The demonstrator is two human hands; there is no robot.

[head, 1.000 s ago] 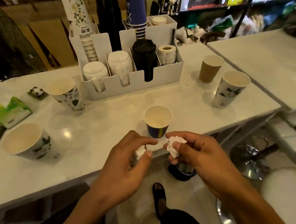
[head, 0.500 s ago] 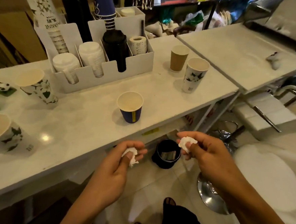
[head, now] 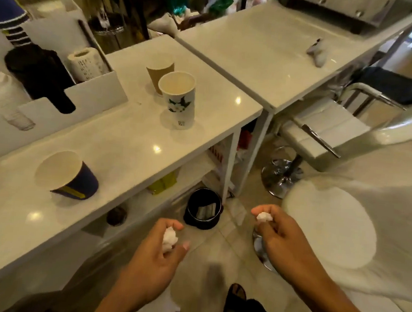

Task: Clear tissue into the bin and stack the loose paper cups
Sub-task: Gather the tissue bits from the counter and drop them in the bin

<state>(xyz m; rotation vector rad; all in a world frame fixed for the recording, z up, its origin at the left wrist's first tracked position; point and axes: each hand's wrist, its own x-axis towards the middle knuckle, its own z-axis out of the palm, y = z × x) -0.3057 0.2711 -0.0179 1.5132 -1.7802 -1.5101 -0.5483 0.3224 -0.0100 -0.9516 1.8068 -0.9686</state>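
Now each hand pinches a small tissue ball. The black bin [head: 203, 210] sits on the floor under the counter, at one o'clock from the left hand [head: 159, 247] and nine o'clock from the right hand [head: 276, 230]. Both hands look about equally near.

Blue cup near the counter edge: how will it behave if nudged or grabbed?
The blue cup looks empty and made of paper, so probably very light and apt to slide or tip on the glossy counter. Its thin wall likely crushes under a hard squeeze. Its tapered shape would probably roll in an arc if toppled.
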